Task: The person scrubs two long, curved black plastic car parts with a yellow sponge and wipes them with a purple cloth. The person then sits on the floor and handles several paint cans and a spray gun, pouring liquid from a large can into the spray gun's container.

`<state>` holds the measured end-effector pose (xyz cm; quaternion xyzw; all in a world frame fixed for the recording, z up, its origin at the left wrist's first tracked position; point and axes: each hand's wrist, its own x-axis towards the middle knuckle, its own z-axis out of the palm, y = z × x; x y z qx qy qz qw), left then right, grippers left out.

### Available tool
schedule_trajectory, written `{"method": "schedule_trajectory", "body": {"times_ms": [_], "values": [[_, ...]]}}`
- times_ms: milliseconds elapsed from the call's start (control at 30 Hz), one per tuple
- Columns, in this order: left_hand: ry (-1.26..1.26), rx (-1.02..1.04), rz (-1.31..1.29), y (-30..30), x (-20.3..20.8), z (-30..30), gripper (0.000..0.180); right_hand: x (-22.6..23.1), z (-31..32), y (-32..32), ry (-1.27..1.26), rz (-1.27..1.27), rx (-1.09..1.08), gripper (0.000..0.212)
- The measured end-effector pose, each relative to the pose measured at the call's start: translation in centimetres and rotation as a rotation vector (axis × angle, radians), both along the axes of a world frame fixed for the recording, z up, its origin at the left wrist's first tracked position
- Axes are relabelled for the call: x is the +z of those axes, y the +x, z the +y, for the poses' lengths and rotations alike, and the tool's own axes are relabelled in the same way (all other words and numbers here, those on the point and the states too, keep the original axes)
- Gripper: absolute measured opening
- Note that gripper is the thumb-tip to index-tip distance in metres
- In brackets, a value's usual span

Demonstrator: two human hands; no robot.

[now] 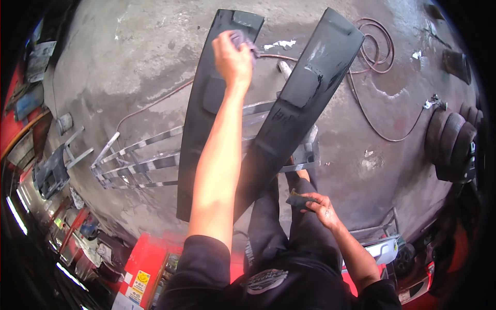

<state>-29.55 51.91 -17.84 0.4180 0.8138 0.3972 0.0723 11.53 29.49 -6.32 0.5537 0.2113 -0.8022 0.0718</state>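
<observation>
Panel sanding looks underway: left hand presses a pad near its top; right hand holds a block. Next stroke needs steady pressure.

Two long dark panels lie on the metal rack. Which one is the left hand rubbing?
The left panel. The left hand presses a pad near its far end; the right panel lies untouched.

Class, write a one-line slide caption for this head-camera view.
Left hand presses a grey pad on a long black panel on a metal rack; right hand holds a dark block.
</observation>
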Motion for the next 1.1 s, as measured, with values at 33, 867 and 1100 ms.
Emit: {"method": "schedule_trajectory", "body": {"times_ms": [33, 867, 1100], "values": [[-0.031, -0.053, -0.006, 0.6, 0.5, 0.4, 0.042, 0.1, 0.3, 0.0, 0.005, -0.01, -0.017, 0.034], [-0.075, -0.512, 0.218, -4.4, -1.5, 10.6, 0.041, -1.7, -0.7, 2.9, -0.002, -0.054, -0.146, 0.035], [-0.248, -1.06, 0.502, -2.4, 2.2, 6.9, 0.041, -1.9, -0.7, 2.0, -0.027, -0.023, -0.21, 0.037]]}}
